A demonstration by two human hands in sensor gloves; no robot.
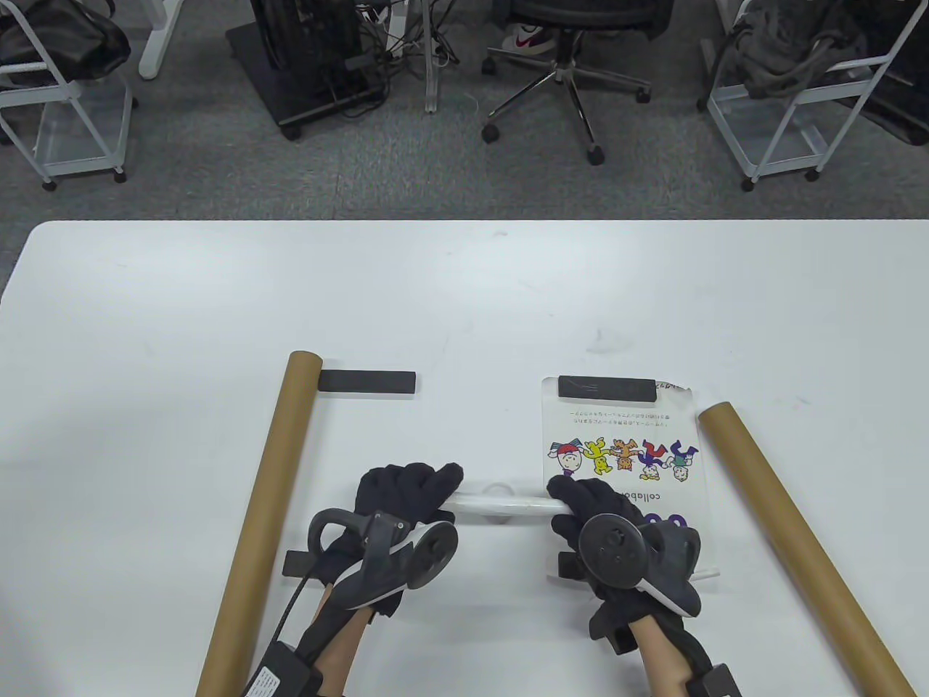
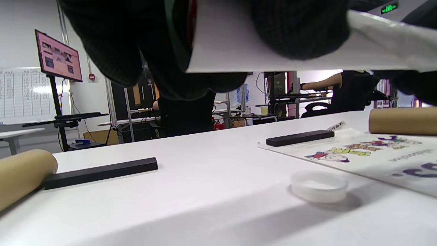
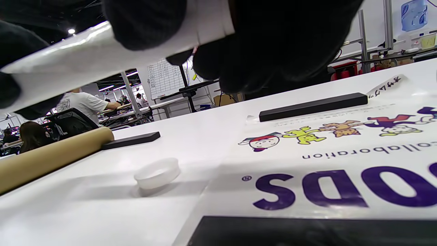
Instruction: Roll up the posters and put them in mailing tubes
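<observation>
A white rolled poster (image 1: 501, 504) hangs level, a little above the table, between my hands. My left hand (image 1: 428, 494) grips its left end and my right hand (image 1: 570, 501) grips its right end. The roll crosses the top of the left wrist view (image 2: 307, 44) and of the right wrist view (image 3: 102, 54), with gloved fingers (image 2: 300, 24) wrapped around it. One brown mailing tube (image 1: 261, 523) lies left of my left hand. A second tube (image 1: 798, 544) lies at the right. A flat printed poster (image 1: 620, 443) lies under and beyond my right hand.
A black bar weight (image 1: 606, 387) holds down the flat poster's far edge, and another (image 3: 307, 230) lies on its near edge. A third bar (image 1: 366, 382) lies by the left tube's far end. A white plastic cap (image 2: 319, 186) sits on the table below the roll.
</observation>
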